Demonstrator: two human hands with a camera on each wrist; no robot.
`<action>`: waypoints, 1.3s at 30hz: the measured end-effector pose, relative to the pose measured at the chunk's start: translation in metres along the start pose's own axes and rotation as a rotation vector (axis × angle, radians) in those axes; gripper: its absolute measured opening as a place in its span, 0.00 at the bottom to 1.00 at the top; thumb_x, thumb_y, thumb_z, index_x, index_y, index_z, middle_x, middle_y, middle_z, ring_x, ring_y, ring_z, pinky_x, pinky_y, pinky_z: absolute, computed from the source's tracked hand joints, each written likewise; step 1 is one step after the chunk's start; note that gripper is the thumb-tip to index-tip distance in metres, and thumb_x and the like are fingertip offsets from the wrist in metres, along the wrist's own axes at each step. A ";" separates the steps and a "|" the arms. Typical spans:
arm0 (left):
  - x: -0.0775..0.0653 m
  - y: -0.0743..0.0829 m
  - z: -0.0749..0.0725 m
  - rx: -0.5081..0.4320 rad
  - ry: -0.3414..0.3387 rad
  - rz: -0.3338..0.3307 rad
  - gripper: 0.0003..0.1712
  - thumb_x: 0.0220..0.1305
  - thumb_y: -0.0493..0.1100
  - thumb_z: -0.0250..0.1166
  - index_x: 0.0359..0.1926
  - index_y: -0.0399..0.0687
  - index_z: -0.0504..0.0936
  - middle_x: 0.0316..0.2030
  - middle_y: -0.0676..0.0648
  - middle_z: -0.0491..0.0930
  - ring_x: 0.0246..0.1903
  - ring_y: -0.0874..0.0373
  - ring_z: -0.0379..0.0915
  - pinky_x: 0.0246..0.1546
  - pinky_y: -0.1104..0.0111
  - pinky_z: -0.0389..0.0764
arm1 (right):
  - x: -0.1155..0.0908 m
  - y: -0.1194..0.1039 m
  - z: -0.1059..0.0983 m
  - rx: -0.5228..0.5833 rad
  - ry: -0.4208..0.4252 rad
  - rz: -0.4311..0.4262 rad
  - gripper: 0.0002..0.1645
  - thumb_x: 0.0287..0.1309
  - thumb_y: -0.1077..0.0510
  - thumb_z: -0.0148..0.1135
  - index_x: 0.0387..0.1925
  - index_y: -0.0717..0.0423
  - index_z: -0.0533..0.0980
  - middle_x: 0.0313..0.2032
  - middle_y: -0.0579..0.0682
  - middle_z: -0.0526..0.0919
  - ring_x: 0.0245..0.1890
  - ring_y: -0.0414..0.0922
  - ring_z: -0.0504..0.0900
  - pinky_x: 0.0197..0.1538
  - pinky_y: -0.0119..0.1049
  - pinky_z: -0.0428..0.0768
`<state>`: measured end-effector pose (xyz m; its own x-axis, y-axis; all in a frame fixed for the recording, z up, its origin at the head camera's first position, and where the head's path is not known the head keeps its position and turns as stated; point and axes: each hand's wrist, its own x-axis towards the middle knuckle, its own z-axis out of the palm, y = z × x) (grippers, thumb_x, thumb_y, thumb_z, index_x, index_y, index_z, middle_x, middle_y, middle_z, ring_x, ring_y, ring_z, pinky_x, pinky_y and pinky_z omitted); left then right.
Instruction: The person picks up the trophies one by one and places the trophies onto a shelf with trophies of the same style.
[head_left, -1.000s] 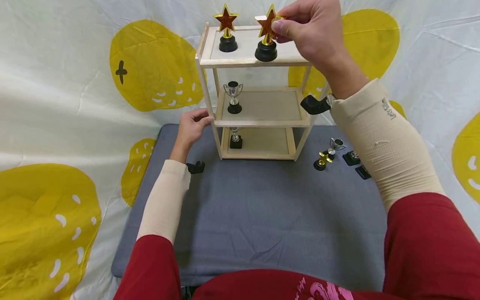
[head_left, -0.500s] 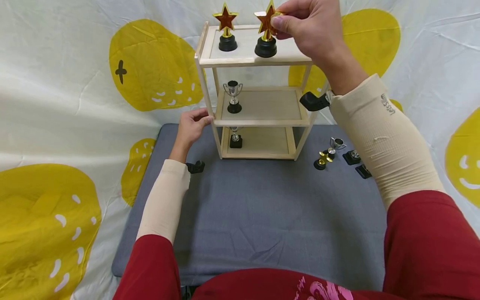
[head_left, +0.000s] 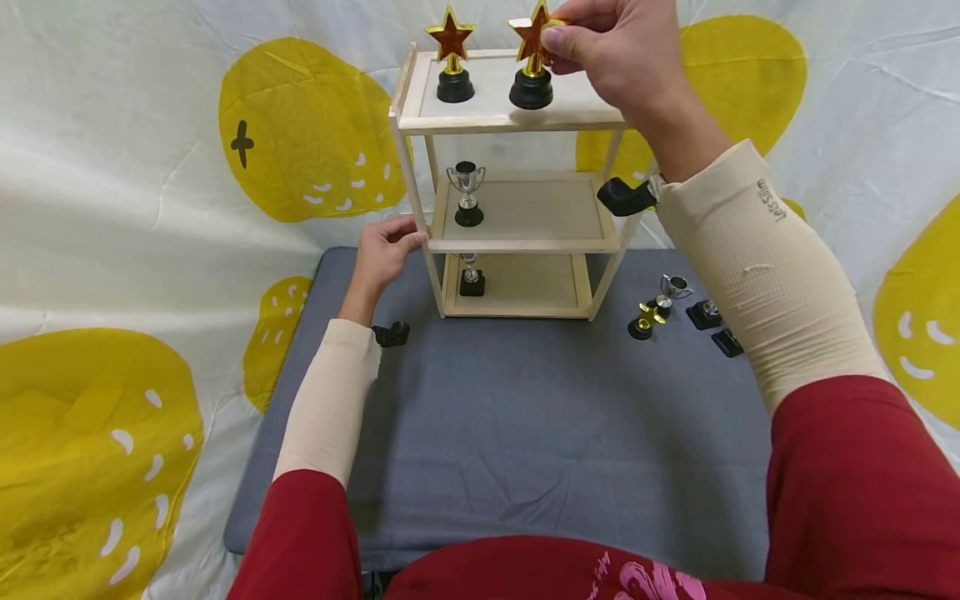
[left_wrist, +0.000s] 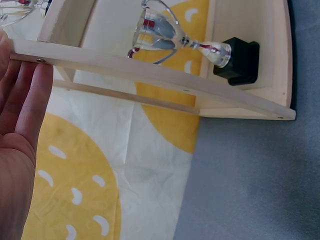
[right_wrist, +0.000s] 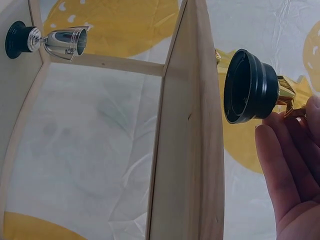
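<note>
My right hand (head_left: pixel 626 58) pinches a star trophy (head_left: pixel 532 87) by one arm of its gold-edged star. The right wrist view shows the hollow underside of its black base (right_wrist: pixel 250 87), apart from the top board's edge. A matching star trophy (head_left: pixel 454 86) stands upright on the top board, to the left. My left hand (head_left: pixel 381 257) grips the left front post of the three-tier wooden shelf (head_left: pixel 517 247) with thumb and fingers. A silver cup trophy (head_left: pixel 468 196) stands on the middle board, and another cup trophy (left_wrist: pixel 240 60) with a square black base stands on the bottom one.
On the grey-covered table (head_left: pixel 525 433), right of the shelf, are a small gold star trophy (head_left: pixel 641 327), a silver cup (head_left: pixel 675 288) and black-based trophies (head_left: pixel 703 315) partly behind the right sleeve. Behind hangs a white cloth with yellow shapes (head_left: pixel 315 129).
The right hand has moved the star trophy slightly away from me, further over the top board. The left hand keeps its grip on the post.
</note>
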<state>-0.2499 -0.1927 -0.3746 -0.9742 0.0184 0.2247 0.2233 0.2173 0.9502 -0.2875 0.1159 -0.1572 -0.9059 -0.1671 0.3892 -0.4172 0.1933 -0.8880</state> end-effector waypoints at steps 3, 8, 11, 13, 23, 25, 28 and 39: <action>-0.001 -0.001 0.000 -0.002 0.000 -0.007 0.16 0.62 0.33 0.67 0.51 0.33 0.85 0.38 0.47 0.87 0.38 0.64 0.82 0.47 0.70 0.86 | 0.001 0.001 0.001 0.015 0.000 0.005 0.16 0.53 0.56 0.70 0.43 0.59 0.85 0.41 0.47 0.87 0.37 0.41 0.87 0.47 0.25 0.84; -0.002 0.000 0.001 -0.007 -0.005 -0.012 0.15 0.62 0.33 0.68 0.50 0.35 0.85 0.38 0.46 0.88 0.38 0.64 0.82 0.47 0.70 0.86 | 0.002 0.003 0.001 0.027 0.017 -0.003 0.15 0.52 0.58 0.71 0.42 0.59 0.85 0.39 0.47 0.87 0.36 0.40 0.87 0.45 0.24 0.85; -0.001 0.001 0.002 -0.006 -0.003 -0.012 0.15 0.62 0.34 0.68 0.50 0.35 0.85 0.38 0.47 0.87 0.38 0.64 0.82 0.47 0.69 0.86 | 0.004 0.003 0.000 0.014 0.020 0.004 0.16 0.53 0.57 0.70 0.44 0.59 0.85 0.42 0.48 0.87 0.36 0.39 0.87 0.46 0.24 0.84; -0.002 0.002 0.001 0.000 -0.003 -0.013 0.15 0.62 0.34 0.68 0.50 0.34 0.85 0.38 0.48 0.87 0.38 0.64 0.82 0.48 0.69 0.86 | 0.004 0.003 0.000 0.010 0.017 0.015 0.16 0.53 0.56 0.70 0.44 0.58 0.85 0.43 0.48 0.87 0.37 0.39 0.87 0.47 0.25 0.84; -0.005 -0.001 -0.002 0.010 0.009 0.004 0.16 0.62 0.33 0.67 0.50 0.32 0.84 0.40 0.42 0.87 0.38 0.65 0.82 0.47 0.70 0.86 | 0.008 0.005 0.006 0.021 0.000 0.004 0.16 0.53 0.57 0.70 0.44 0.58 0.86 0.42 0.49 0.88 0.38 0.39 0.88 0.48 0.26 0.84; -0.006 -0.002 -0.001 0.004 0.000 0.003 0.16 0.62 0.33 0.67 0.51 0.31 0.84 0.41 0.40 0.87 0.38 0.65 0.82 0.47 0.69 0.86 | 0.007 0.006 0.006 0.018 0.003 0.007 0.16 0.53 0.57 0.70 0.44 0.58 0.86 0.42 0.49 0.88 0.37 0.39 0.88 0.48 0.26 0.84; -0.006 -0.002 0.000 0.009 -0.001 -0.017 0.16 0.62 0.34 0.68 0.51 0.34 0.84 0.41 0.41 0.87 0.38 0.66 0.82 0.48 0.69 0.86 | 0.007 0.007 0.006 0.003 0.000 0.004 0.16 0.54 0.56 0.69 0.44 0.58 0.86 0.43 0.49 0.88 0.38 0.38 0.88 0.49 0.26 0.84; -0.006 -0.001 0.000 0.018 0.009 -0.025 0.17 0.62 0.34 0.68 0.52 0.34 0.84 0.44 0.38 0.86 0.38 0.66 0.81 0.49 0.68 0.86 | 0.011 0.006 0.007 -0.004 0.007 0.032 0.16 0.54 0.56 0.69 0.44 0.57 0.86 0.43 0.49 0.88 0.38 0.39 0.87 0.49 0.25 0.84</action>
<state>-0.2441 -0.1927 -0.3769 -0.9791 0.0036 0.2032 0.1983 0.2356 0.9514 -0.2991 0.1085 -0.1603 -0.9192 -0.1544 0.3623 -0.3883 0.2025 -0.8990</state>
